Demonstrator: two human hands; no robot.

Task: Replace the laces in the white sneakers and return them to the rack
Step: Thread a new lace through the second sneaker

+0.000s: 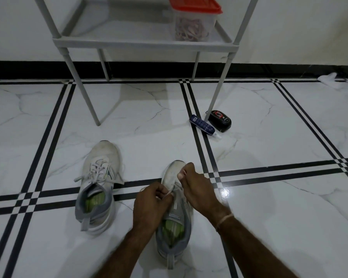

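Our left hand (152, 199) and right hand (191, 183) were both pinched shut on the lace (170, 192) over the nearer sneaker (174, 217), its long axis running toe-first toward the rack (145, 44), the laced sneaker (97, 183) beside it on our left; no writing was legible.

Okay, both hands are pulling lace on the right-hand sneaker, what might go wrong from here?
The left hand and right hand hide the eyelets of the sneaker being laced, so one might get skipped. The other sneaker has loose lace ends trailing on the floor, which could snag when it is lifted.
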